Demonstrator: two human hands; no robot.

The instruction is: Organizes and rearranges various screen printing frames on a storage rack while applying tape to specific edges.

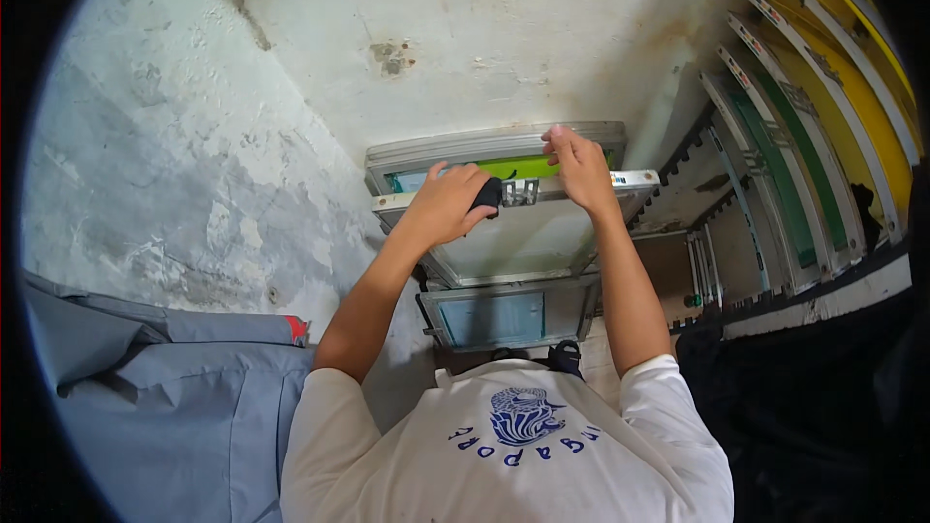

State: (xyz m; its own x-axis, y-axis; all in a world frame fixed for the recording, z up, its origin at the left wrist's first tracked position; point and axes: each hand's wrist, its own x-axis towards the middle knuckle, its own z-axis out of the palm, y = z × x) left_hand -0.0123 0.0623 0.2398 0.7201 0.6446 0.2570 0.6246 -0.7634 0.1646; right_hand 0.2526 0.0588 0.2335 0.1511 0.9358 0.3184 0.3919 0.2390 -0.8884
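Note:
In front of me stands a metal-framed panel, which looks like a printing screen (499, 242), its silver top edge facing up and a metal clip near the middle. My left hand (450, 201) is closed at the left part of that edge, with a bunched black cloth (488, 196) between thumb and fingers. Over the right part of the edge is my right hand (581, 169), fingers loosely bent and apart, holding nothing that I can see; its thumb is partly hidden. Behind leans another framed screen (494, 143) with a bright green area, against the wall.
A lower framed screen with a light blue pane (494, 318) stands near my feet. On the right, a rack (828, 291) holds several yellow and green screens (790, 160) upright. Grey cloth (184, 407) hangs at the left, by a peeling wall (184, 155). Dark fabric (814, 407) lies lower right.

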